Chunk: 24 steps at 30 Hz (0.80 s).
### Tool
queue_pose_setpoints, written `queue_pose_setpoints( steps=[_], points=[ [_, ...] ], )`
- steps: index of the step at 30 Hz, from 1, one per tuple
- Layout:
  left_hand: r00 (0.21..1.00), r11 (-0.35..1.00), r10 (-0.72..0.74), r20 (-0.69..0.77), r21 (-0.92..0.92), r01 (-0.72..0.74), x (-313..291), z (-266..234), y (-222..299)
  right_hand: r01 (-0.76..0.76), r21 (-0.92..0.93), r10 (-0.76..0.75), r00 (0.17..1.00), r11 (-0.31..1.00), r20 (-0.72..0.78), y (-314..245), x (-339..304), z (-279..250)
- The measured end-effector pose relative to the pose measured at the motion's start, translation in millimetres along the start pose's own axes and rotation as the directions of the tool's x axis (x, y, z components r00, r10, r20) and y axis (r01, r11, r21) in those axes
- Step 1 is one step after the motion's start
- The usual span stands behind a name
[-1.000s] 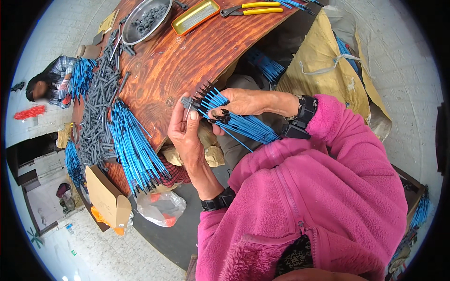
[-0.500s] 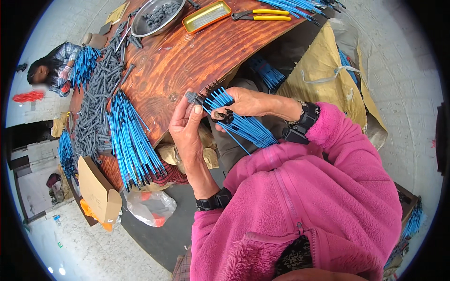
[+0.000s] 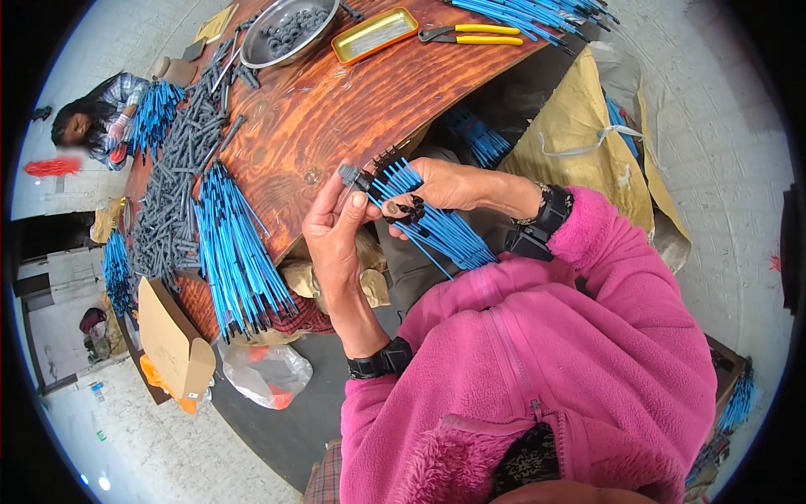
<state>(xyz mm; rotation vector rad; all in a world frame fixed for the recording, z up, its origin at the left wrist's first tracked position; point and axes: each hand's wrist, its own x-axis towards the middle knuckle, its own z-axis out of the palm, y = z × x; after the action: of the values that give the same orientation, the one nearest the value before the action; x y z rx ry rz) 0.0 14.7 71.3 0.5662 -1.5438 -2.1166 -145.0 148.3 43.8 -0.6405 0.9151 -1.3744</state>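
My left hand (image 3: 334,231) pinches a grey plastic fitting (image 3: 353,176) between thumb and fingers, close to the table's edge. The fitting sits at the black tip of a rod at the left side of a bundle. That bundle of thin blue rods (image 3: 453,239) with black ends is gripped by my right hand (image 3: 445,186), above my lap. The rods slant down to the right, and their lower ends rest against my pink jacket. Whether the fitting is fully seated on the rod's tip, I cannot tell.
On the wooden table (image 3: 311,109) lie a heap of grey plastic pieces (image 3: 172,210), another blue rod bundle (image 3: 235,260), yellow-handled pliers (image 3: 487,30) and an orange-rimmed tray (image 3: 340,52). A cardboard box (image 3: 176,344) stands left; a yellow sack (image 3: 575,139) right. Another person works far left.
The grey fitting and my left fingertips have shifted slightly to the right, toward the bundle. My right hand keeps its hold on the rods, nearly unmoved.
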Motion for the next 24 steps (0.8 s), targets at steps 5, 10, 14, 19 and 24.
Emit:
queue_pose_setpoints(
  steps=[5,10,14,19,24],
  points=[
    [0.997,0.995,0.069,0.025,0.075,-0.071,1,2,-2,-0.024,0.029,0.025,0.999,0.999,-0.041,-2,-2,0],
    [0.995,0.992,0.090,0.038,0.080,-0.093,-4,0,-4,0.019,-0.026,-0.021,0.995,0.999,-0.098,-5,-8,8],
    [0.994,0.995,0.088,0.072,0.033,-0.091,-6,-4,-3,0.008,-0.037,-0.013,0.993,0.999,-0.121,-8,-9,11],
    [0.992,0.990,0.099,0.080,0.090,-0.106,-5,-3,0,-0.036,-0.077,0.028,0.994,0.996,-0.103,-9,-10,12],
    [0.991,0.989,0.122,0.058,0.078,-0.126,-4,-3,-4,0.001,-0.214,-0.025,0.994,0.977,-0.110,-4,-8,6]
  ],
)
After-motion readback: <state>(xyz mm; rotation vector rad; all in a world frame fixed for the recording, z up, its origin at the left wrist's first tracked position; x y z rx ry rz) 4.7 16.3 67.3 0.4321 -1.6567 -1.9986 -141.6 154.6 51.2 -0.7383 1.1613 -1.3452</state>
